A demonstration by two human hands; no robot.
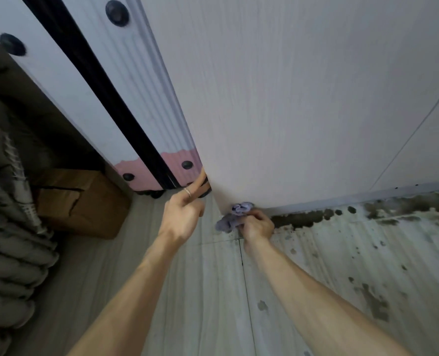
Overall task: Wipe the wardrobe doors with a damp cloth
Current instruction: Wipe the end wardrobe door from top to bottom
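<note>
A pale wood-grain wardrobe door (290,104) stands open and fills the upper middle of the head view. Its bottom corner hangs just above the floor. My right hand (255,223) grips a crumpled lilac cloth (235,214) and presses it against that bottom corner. My left hand (183,211) reaches to the door's outer edge with fingers straight, their tips hidden behind the edge; a ring sits on one finger.
A white and pink suitcase (125,119) with black studs and a black strip stands left of the door. A cardboard box (77,201) and a grey quilted bedding edge (10,227) lie at the left. Dark mould-like stains (367,214) spot the tiled floor on the right.
</note>
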